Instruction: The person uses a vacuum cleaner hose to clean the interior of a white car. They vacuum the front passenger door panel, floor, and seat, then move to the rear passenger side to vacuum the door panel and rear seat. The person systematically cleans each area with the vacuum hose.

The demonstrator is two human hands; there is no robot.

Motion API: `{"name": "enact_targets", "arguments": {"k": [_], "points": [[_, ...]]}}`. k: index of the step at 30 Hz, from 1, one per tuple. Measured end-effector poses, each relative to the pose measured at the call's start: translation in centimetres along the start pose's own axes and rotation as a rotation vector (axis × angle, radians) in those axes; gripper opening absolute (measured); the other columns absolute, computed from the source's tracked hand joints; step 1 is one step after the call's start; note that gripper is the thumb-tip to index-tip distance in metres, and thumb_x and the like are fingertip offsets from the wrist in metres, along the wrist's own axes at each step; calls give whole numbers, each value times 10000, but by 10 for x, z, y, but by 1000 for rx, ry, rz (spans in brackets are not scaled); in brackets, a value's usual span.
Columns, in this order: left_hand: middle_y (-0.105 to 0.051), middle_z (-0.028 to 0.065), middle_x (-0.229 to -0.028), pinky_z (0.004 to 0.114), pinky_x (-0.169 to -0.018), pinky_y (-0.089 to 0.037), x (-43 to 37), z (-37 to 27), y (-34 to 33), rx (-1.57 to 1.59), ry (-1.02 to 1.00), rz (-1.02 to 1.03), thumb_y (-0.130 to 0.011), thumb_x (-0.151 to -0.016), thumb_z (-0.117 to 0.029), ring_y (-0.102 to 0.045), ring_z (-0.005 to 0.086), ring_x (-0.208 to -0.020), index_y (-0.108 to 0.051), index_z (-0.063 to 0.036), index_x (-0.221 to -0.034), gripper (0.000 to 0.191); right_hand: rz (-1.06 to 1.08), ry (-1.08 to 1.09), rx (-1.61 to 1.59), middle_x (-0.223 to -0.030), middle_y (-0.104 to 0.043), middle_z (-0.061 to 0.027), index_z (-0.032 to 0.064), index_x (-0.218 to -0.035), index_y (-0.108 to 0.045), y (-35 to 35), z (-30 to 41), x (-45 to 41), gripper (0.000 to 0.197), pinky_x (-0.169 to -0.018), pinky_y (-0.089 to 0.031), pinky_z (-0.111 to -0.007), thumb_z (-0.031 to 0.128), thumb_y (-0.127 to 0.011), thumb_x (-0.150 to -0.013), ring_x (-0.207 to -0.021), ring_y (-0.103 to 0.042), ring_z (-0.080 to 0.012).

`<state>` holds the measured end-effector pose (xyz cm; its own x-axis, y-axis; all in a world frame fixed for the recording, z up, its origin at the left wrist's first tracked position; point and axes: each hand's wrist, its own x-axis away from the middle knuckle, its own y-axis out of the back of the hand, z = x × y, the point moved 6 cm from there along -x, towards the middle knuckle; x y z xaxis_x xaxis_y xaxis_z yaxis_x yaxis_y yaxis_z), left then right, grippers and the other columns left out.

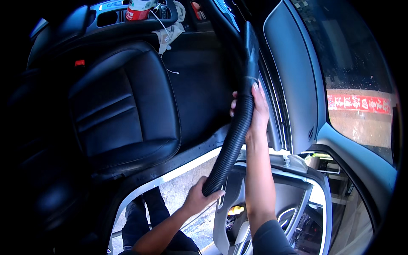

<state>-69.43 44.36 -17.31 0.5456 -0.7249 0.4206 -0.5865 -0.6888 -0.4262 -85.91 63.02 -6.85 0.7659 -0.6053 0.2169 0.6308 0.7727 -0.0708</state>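
Note:
A black corrugated vacuum hose runs diagonally between my two hands. My right hand wraps the hose near its upper end, just below the flat black crevice nozzle. Lower down, my left hand grips the hose from the side, its thumb lying across the front. The nozzle's tip points up along the grey dashboard panel, close to its edge; whether it touches there I cannot tell. Left of the hose lies the dark footwell floor in front of a black leather car seat.
On the centre console stands a red and white container. A cloth and a white cable hang beside the seat. The door is swung out, with a yellow bottle in its pocket. The sill borders the opening.

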Motion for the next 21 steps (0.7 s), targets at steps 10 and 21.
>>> {"name": "enact_targets", "arguments": {"k": [10,21], "points": [[-609,118,-1045,323,-877,-456,-64,-22,91,-42,-409,-201,-600,-959,-266,-583,202,-976,-539,9,-1197,370,40,36,39,-775,-616,-150,172,-1528,-178,-52,28,-55,732,-426,-516,-304,294,-592,-936,-532,-615,-193],[-337,234,-1476,494,-1132,-253,-114,28,501,-759,425,-1837,-498,-944,-496,-309,373,-1381,-395,-2,-1410,687,80,116,130,-811,-613,-161,139,-1514,-222,-97,24,-98,668,-451,-531,-288,362,-525,-963,-568,-628,-181]]}}
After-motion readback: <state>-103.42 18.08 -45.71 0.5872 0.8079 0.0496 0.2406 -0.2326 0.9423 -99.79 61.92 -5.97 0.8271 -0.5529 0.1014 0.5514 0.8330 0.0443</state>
